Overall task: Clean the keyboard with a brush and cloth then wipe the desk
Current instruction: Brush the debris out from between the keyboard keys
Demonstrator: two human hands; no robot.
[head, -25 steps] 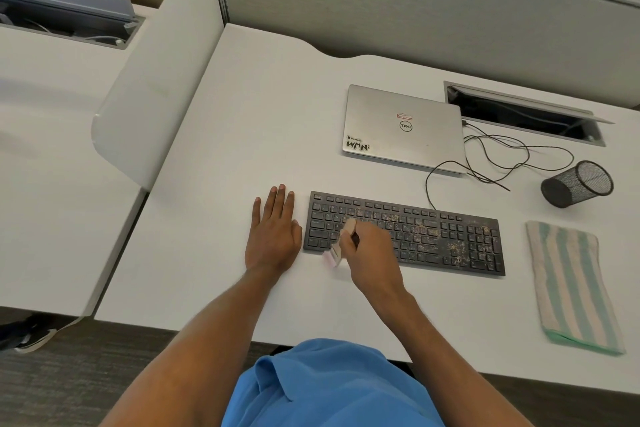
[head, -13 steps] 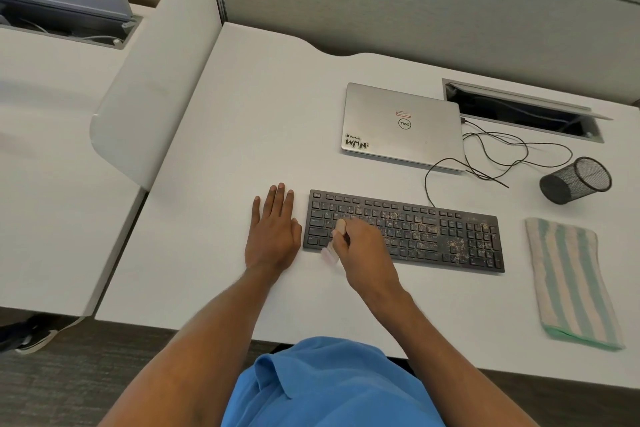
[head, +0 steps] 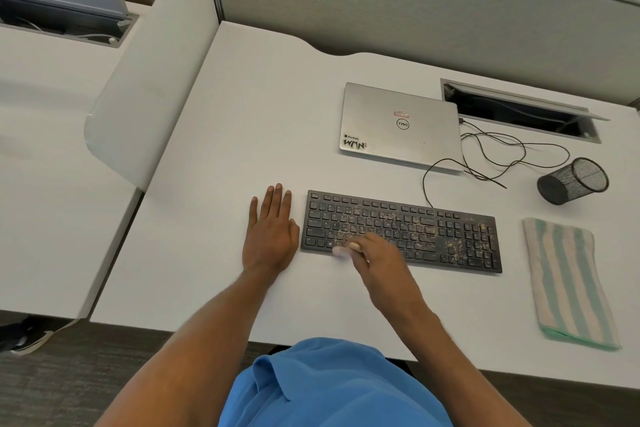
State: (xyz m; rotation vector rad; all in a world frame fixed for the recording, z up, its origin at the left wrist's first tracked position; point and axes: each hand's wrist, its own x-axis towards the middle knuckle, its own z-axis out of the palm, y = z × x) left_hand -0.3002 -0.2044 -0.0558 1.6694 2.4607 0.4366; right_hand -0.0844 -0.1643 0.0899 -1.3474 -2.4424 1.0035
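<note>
head view looks steeply down (close) onto the desk (head: pixel 242 107).

Closed laptop (head: pixel 398 125), black cable (head: pixel 424 184), mesh cup (head: pixel 571 180) apparently tipped over

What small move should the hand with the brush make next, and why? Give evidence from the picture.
Probably sweep the brush rightward along the keys. The right hand holds it over the lower-left keys of the keyboard, while pale crumbs lie thickest mid-board and beside the number pad. The striped cloth lies unused.
</note>
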